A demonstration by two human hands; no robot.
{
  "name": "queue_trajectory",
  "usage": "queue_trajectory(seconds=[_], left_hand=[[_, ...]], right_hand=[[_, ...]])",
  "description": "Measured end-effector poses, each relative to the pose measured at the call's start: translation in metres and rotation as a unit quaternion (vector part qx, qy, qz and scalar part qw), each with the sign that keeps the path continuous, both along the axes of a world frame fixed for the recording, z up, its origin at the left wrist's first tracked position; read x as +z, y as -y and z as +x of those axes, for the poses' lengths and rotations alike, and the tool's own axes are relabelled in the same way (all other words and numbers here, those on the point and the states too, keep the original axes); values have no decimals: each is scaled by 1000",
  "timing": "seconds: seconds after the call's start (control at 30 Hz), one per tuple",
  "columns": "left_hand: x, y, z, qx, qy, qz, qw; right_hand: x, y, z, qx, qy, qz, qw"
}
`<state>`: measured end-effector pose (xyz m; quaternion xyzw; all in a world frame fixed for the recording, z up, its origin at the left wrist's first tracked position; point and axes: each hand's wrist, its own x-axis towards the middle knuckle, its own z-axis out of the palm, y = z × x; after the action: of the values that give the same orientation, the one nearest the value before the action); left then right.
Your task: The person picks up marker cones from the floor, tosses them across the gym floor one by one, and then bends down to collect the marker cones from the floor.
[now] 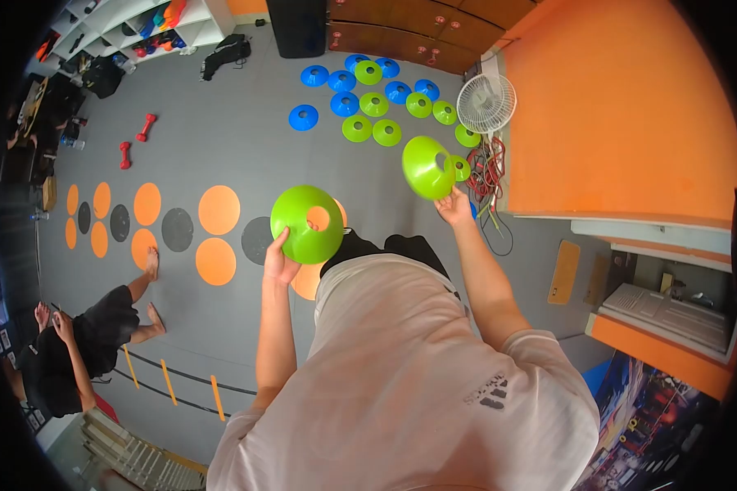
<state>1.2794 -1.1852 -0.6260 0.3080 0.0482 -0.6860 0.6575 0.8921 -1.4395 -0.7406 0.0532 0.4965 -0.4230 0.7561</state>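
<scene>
My left hand (pixel 280 260) grips a green disc cone (pixel 291 209) by its lower left rim; an orange floor spot shows through the hole. Out to the right, my right hand (pixel 452 206) holds another green disc cone (pixel 424 168) by its bottom edge, tilted. Past it, several blue disc cones (pixel 303 118) and several green disc cones (pixel 357 128) lie spread over the grey floor. One green disc cone (pixel 460 168) on the floor is partly covered by the cone in my right hand.
A white fan (pixel 486 103) and tangled red cables (pixel 487 168) stand by the orange wall (pixel 622 123). Orange spots (pixel 219 210) and black spots (pixel 177 229) line the floor. Two red dumbbells (pixel 146 128) lie farther off. Another person (pixel 82 344) is at left.
</scene>
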Motion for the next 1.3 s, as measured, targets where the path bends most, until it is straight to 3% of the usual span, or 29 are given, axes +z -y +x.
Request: queue_trajectory(seconds=[0.1,0.27,0.37,0.5,0.6,0.7,0.9,1.1,1.3], left_hand=[[13,19,8,-43,14,-21,999],[3,41,12,-92,49,-25,994],[-11,44,6,-104,88,-2,991],[-21,42,-15,-108,55,9,993],[-18,39,-34,-134,79,20,988],[-24,31,-39,-92,72,23,993],[-25,11,-24,-36,-2,28,999],[-36,-26,15,125,-14,46,991],[-38,-37,51,238,-4,56,970]], right_hand=[[0,-18,-4,171,-257,70,949],[-3,-51,13,230,-140,43,962],[5,-67,40,325,-125,-6,937],[34,-77,89,449,-2,-70,891],[62,-84,123,466,22,-80,881],[63,-80,131,419,13,-159,894],[74,-66,139,368,0,-183,912],[89,-39,162,321,45,-202,924],[62,-14,178,308,15,-172,936]])
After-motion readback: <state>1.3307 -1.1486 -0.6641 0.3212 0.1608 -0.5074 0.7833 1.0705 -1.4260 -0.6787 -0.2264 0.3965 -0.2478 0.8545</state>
